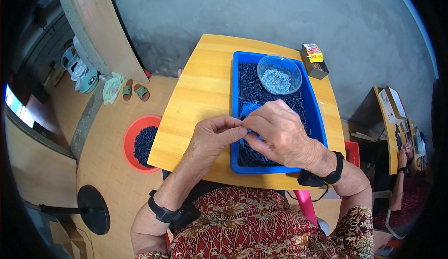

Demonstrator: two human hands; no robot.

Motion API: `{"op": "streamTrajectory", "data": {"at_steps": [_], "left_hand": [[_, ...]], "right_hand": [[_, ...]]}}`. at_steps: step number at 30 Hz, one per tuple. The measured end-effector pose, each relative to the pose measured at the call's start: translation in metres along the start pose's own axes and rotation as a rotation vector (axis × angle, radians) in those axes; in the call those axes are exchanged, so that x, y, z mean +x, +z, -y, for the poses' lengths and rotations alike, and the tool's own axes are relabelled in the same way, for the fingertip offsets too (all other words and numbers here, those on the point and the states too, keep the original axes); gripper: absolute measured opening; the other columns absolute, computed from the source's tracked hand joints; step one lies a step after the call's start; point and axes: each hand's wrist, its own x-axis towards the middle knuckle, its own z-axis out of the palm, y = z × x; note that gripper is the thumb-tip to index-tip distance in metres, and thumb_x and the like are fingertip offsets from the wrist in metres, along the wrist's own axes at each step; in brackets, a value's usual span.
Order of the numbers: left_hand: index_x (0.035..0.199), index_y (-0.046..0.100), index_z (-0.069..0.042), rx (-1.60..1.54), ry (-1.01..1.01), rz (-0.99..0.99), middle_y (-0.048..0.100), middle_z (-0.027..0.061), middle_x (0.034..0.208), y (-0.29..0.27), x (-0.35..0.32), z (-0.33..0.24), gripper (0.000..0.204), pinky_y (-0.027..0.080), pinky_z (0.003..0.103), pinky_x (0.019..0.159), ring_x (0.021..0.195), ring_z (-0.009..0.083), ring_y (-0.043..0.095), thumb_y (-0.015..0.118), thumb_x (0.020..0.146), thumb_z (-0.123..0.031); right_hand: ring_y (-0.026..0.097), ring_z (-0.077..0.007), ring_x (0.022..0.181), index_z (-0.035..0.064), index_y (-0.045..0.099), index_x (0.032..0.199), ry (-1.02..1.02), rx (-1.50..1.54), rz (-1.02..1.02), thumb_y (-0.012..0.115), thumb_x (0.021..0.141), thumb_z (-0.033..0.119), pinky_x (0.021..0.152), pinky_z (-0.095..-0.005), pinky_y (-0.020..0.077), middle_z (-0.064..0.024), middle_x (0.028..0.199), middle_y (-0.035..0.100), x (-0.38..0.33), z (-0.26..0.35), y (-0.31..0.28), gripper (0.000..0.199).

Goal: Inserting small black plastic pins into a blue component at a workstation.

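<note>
Over the near half of a blue tray (236,119), my two hands meet at the fingertips. My left hand (212,136) pinches thumb against forefinger, and my right hand (282,130) pinches toward the same spot. Whatever lies between them is too small or hidden to make out. Many small dark cylindrical pieces (249,84) fill the tray. On top of them, in the far right part, rests a clear round plastic bowl (299,78) holding small shiny metal parts (277,80). Part of the tray's contents is hidden under my hands.
The tray stands on a yellow wooden table (196,81). A dark box (317,70) with a yellow packet (313,52) sits at the far right corner. On the floor to the left is a red basin (128,142) of dark pieces. Another person's arm (396,191) shows at far right.
</note>
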Motion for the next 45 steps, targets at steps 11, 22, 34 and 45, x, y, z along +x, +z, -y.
{"op": "streamTrajectory", "data": {"at_steps": [11,22,34,45], "left_hand": [[0.107,0.069,-0.003,-0.124,-0.054,0.037,0.068,0.0021,0.098,0.0,-0.005,0.004,0.024,0.044,0.023,0.087,0.094,0.0083,0.059,0.068,0.09,-0.019],[0.104,0.069,0.0,-0.091,-0.002,0.035,0.068,0.0043,0.096,0.011,0.005,-0.017,0.022,0.044,0.026,0.089,0.093,0.0106,0.06,0.069,0.088,-0.014],[0.103,0.069,-0.003,-0.174,0.02,0.016,0.068,0.002,0.094,0.022,0.007,-0.012,0.018,0.045,0.025,0.086,0.088,0.0094,0.059,0.069,0.089,-0.014],[0.103,0.068,-0.004,-0.164,-0.011,-0.02,0.067,0.0017,0.094,0.024,0.01,-0.011,0.016,0.046,0.024,0.082,0.086,0.0075,0.059,0.066,0.09,-0.013]], "right_hand": [[0.061,-0.0279,0.082,0.002,0.064,0.094,0.102,0.207,-0.007,0.074,0.07,0.009,0.072,-0.0371,0.0461,-0.0104,0.087,0.063,-0.001,-0.002,-0.006,0.027],[0.055,-0.0277,0.075,0.006,0.06,0.088,0.034,0.198,-0.008,0.069,0.071,0.007,0.066,-0.0382,0.0431,-0.0081,0.078,0.054,0.008,-0.016,-0.015,0.02],[0.054,-0.0276,0.073,0.0064,0.058,0.087,-0.027,0.115,0.004,0.07,0.07,0.007,0.065,-0.0384,0.0434,-0.0082,0.076,0.051,0.005,-0.025,-0.018,0.021],[0.055,-0.0298,0.074,0.0047,0.059,0.09,0.023,0.226,0.024,0.07,0.072,0.005,0.066,-0.0395,0.0447,-0.0098,0.077,0.052,0.004,-0.028,-0.018,0.021]]}}
